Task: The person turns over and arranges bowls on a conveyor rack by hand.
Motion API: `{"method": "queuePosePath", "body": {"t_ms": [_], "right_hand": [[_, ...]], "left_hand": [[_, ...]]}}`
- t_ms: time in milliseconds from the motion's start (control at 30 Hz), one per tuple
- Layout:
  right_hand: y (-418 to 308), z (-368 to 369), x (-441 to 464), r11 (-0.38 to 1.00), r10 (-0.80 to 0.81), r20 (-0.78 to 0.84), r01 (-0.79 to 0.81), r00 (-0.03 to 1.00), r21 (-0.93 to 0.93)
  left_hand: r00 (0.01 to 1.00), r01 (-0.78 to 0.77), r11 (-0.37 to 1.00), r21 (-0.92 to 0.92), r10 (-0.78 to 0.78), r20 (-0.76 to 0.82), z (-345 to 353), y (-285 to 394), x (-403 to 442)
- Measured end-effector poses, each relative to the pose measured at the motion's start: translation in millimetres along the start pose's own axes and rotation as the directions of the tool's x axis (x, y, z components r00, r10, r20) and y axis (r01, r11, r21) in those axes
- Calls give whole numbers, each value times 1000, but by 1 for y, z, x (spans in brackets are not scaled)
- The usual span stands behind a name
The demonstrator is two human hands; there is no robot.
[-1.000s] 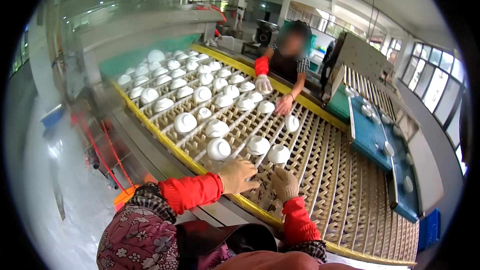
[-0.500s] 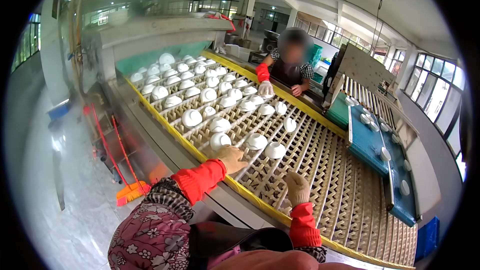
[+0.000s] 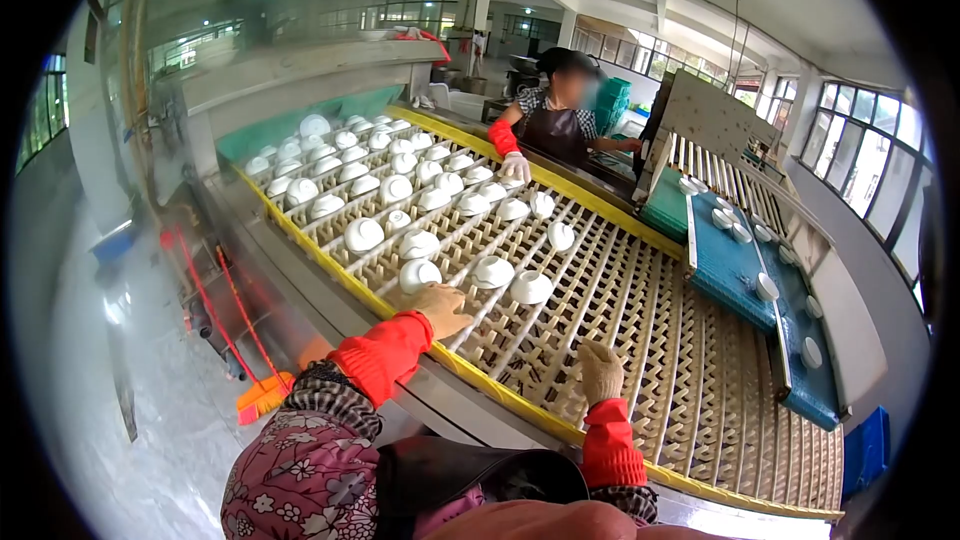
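Note:
Rows of white bowls (image 3: pixel 363 235), most of them upside down, lie on a slatted conveyor bed (image 3: pixel 680 390) with yellow side edges. My left hand (image 3: pixel 440 310), in a pale glove with a red cuff, is over the near yellow edge. Its fingers are apart, beside the nearest bowl (image 3: pixel 420 275); whether they touch it I cannot tell. Two more bowls, one of them a white bowl (image 3: pixel 531 287), sit just beyond. My right hand (image 3: pixel 600 372), also gloved, hovers over bare slats with its fingers curled and nothing visible in them.
Across the conveyor stands a co-worker (image 3: pixel 555 130), one gloved hand (image 3: pixel 515 168) at the bowls. Blue belts (image 3: pixel 730 275) carrying bowls run at right. A broom (image 3: pixel 265 397) leans at left on the floor. A blue crate (image 3: pixel 866 453) stands at lower right.
The view has shifted slightly, so the bowls appear a little further left. The co-worker has turned rightward and reached one hand out to that side. My hands keep nearly the same pose.

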State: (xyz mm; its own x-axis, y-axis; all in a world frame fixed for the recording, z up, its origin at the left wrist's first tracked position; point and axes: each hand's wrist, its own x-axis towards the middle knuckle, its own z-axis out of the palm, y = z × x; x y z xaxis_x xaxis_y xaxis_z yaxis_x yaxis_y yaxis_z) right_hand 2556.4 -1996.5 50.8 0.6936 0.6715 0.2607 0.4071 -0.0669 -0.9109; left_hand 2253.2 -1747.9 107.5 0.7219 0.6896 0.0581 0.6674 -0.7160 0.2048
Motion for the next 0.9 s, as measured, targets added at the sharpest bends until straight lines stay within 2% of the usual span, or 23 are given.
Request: {"method": "queuePosePath", "body": {"t_ms": [133, 333, 533, 633, 733, 900], "right_hand": [[-12, -6, -5, 999, 39, 38, -39, 999, -5], [-3, -14, -3, 992, -30, 39, 34, 999, -121], [-8, -22, -6, 991, 46, 102, -33, 994, -132], [-15, -25, -9, 989, -47, 71, 56, 996, -140], [-3, -27, -7, 994, -66, 60, 71, 996, -82], [-7, -37, -7, 987, -92, 97, 104, 991, -126]], "left_hand": [[999, -32, 999, -7, 32, -32, 3, 0, 1], [998, -41, 999, -5, 41, -40, 13, -1, 6], [999, 9, 1000, -11, -10, -43, 12, 9, 5], [998, 18, 1000, 10, -17, -54, 20, 8, 7], [998, 42, 998, 37, -40, -48, 23, 11, 7], [996, 86, 995, 51, -84, -40, 23, 19, 6]]}}
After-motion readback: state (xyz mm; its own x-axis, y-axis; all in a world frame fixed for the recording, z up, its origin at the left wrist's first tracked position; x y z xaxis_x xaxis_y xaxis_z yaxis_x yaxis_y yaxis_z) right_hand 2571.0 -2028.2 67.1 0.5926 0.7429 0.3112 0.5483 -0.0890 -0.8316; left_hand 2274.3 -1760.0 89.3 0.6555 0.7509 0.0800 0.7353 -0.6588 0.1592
